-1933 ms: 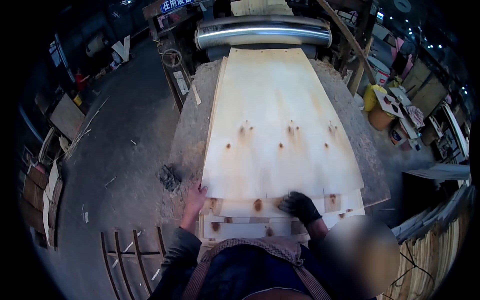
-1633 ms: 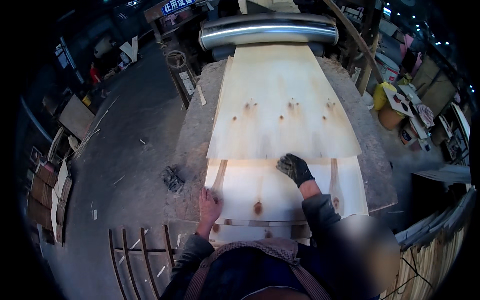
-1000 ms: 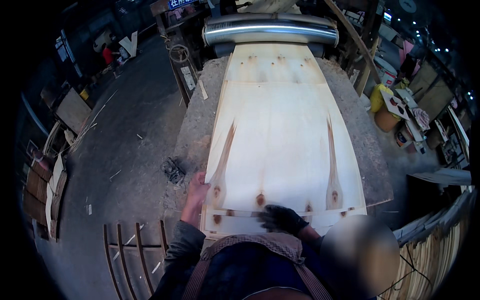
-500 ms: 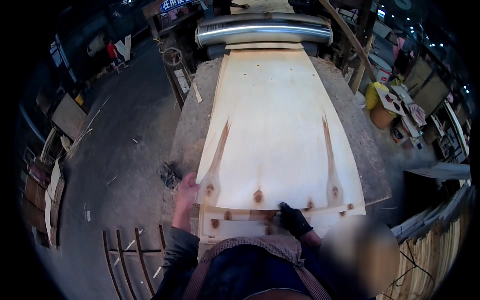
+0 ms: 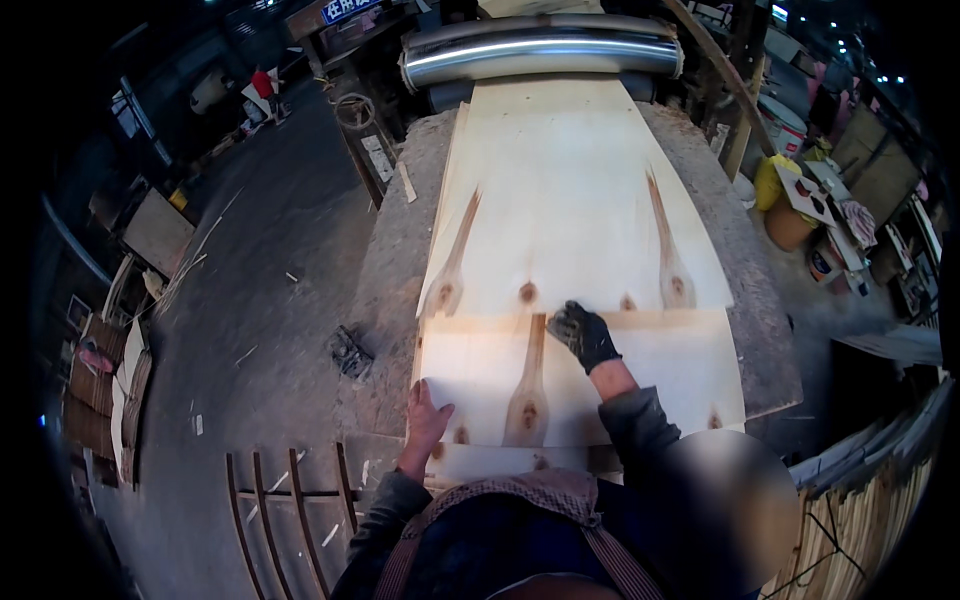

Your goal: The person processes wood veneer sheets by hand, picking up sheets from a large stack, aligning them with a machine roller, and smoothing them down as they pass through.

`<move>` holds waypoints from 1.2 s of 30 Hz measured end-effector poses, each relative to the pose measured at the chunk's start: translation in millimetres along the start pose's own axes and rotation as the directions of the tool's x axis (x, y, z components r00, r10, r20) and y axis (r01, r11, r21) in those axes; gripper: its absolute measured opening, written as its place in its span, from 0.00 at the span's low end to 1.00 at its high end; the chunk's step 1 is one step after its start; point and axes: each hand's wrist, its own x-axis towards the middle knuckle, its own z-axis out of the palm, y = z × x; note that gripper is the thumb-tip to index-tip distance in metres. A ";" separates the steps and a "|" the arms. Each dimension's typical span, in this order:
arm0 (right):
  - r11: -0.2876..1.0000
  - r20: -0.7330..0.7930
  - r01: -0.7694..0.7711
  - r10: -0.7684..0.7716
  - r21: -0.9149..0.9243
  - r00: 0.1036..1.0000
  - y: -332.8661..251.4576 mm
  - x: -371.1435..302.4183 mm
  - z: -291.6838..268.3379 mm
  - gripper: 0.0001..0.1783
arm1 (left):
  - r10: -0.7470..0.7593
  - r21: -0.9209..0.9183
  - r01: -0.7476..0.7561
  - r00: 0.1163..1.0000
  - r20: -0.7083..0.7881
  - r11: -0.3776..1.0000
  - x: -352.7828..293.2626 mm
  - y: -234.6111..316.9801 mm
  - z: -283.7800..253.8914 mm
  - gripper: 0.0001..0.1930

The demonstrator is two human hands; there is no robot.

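Observation:
A long pale wood veneer sheet (image 5: 560,190) with brown knots lies lengthwise, its far end at the metal roller (image 5: 540,58). Against its near edge, my right hand (image 5: 588,340), in a black glove, has its fingers curled on the veneer. Closer to me, another veneer sheet (image 5: 480,370) shows a dark knot streak down its middle. My bare left hand (image 5: 427,425) rests at that sheet's left edge, thumb spread from the fingers. More veneer edges show beneath, next to my apron (image 5: 530,490).
Grey worktable (image 5: 385,270) borders the veneer on both sides. A dark crumpled thing (image 5: 348,352) lies at its left edge. Metal bars (image 5: 297,495) stand low on the left. Stacked veneer (image 5: 860,530) is at the near right. A person in red (image 5: 263,85) is far left.
The long veneer sheet has slid away from me toward the roller, showing more of the sheet beneath. My right hand has moved forward with its edge; my left hand has shifted nearer and to the right.

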 end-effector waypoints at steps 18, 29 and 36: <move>0.859 0.145 -0.507 0.512 -0.071 0.847 62.9 -186.3 3.7 0.21 | -0.096 -0.796 0.233 0.972 0.216 0.558 17.3 -5.3 -33.8 0.24; 0.759 -0.057 -0.650 0.648 -0.032 0.760 51.4 -220.8 8.6 0.23 | 0.075 -0.959 0.110 0.988 0.134 0.263 3.6 68.7 -124.1 0.26; 0.912 -0.238 -0.389 0.352 -0.132 0.905 41.8 -196.0 18.8 0.19 | -0.019 -0.909 0.066 0.998 0.063 0.412 23.1 27.0 -91.0 0.27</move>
